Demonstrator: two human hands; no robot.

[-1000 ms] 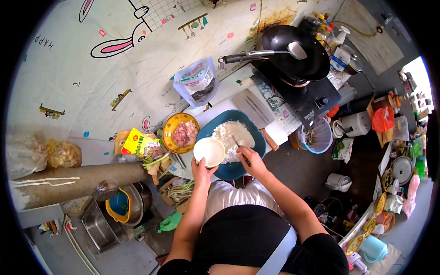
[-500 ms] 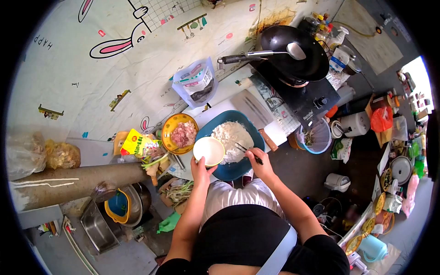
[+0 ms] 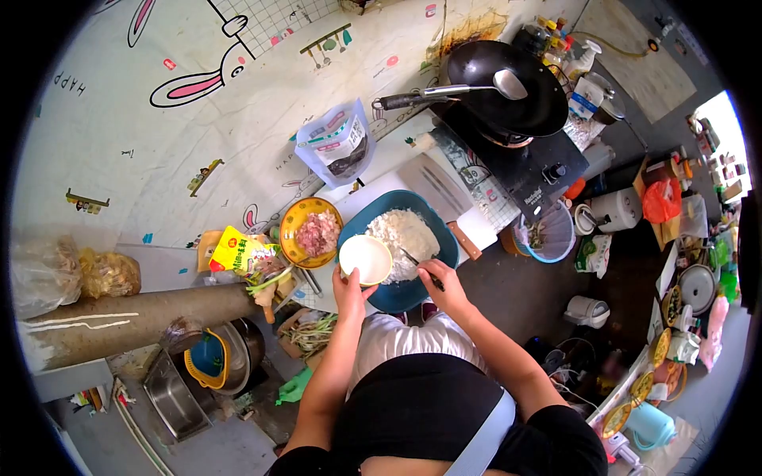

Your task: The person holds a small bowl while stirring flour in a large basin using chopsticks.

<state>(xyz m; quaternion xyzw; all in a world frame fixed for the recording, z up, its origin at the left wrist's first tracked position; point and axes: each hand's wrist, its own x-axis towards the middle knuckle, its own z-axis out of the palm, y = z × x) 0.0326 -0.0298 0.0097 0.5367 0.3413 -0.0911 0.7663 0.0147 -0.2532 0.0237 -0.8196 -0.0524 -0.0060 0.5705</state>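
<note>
A blue-green basin holds a heap of white flour. My left hand grips a small white bowl over the basin's left side; its inside looks white. In my right hand is a fork, its dark handle between my fingers and its tip down in the flour. A yellow-orange bowl of chopped pinkish meat sits left of the basin. Behind the basin lies a cleaver with a wooden handle.
A black wok with a metal spatula rests on the stove. A pouch stands behind the bowls. A yellow packet and green onions are at the left. A clear bin stands right of the counter.
The fork has moved from the flour's middle to its right edge, then its tip went back into the flour. The small bowl has shifted slightly right.
</note>
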